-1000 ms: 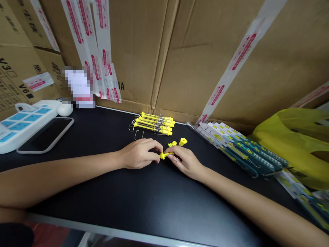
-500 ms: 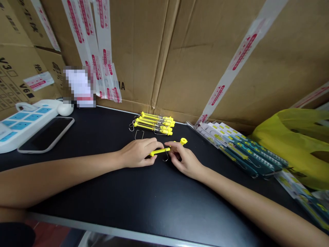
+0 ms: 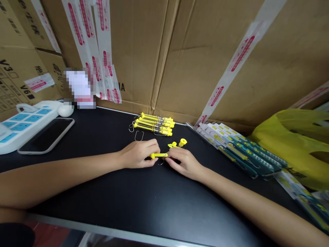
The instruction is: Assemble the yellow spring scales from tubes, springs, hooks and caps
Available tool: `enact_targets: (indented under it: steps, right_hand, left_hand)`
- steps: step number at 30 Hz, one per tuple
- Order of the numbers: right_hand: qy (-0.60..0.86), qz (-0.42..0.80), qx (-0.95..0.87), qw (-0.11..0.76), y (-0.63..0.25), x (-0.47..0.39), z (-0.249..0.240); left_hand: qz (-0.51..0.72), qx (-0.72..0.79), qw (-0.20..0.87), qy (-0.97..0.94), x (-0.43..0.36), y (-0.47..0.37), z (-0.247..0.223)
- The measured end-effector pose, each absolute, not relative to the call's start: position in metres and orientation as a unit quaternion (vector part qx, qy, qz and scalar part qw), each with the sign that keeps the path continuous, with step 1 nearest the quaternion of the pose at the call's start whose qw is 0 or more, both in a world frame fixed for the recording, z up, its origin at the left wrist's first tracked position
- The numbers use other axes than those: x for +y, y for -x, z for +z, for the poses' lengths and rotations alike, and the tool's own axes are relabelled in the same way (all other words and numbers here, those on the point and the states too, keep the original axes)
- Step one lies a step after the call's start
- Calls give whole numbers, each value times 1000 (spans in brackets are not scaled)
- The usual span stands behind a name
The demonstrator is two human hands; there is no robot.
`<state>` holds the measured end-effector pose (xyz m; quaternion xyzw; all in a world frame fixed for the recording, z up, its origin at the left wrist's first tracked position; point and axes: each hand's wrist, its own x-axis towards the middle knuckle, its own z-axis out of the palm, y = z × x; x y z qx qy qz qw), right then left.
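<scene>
My left hand (image 3: pixel 140 153) is closed on a short yellow plastic rod (image 3: pixel 158 155), held just above the black table. At the rod's right end my right hand (image 3: pixel 185 162) pinches a small bent metal hook (image 3: pixel 162 159), partly hidden by the fingertips. Behind the right hand lie a yellow round-headed piece (image 3: pixel 183 142) and a smaller yellow piece (image 3: pixel 173 144). A bent wire loop (image 3: pixel 139 136) rests just beyond my left hand. Farther back is a pile of yellow tools with metal rods and hooks (image 3: pixel 154 123).
Packaged tools on printed cards (image 3: pixel 239 147) are stacked at the right, beside a yellow plastic bag (image 3: pixel 290 147). A phone (image 3: pixel 47 135) and a white power strip (image 3: pixel 31 118) lie at the left. Cardboard (image 3: pixel 205 61) stands along the table's back edge.
My right hand has moved slightly down and left, its fingers now pinching the metal hook at the rod's end. The rod has become more level, and the yellow pieces behind show more fully.
</scene>
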<state>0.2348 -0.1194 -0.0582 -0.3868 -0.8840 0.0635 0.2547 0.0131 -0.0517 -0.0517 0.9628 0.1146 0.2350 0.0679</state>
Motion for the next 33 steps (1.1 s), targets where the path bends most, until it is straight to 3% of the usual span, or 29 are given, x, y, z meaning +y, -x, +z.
enact_targets:
  steps: [8, 22, 33]
  right_hand:
    - [344, 61, -909, 227, -236, -119, -59]
    - [429, 226, -826, 287, -225, -124, -57]
    - [448, 278, -778, 342, -229, -125, -57]
  left_hand:
    - [220, 96, 103, -965, -50, -14, -51]
    - [213, 95, 94, -968, -49, -12, -51]
    - [206, 67, 52, -975, -49, -14, -53]
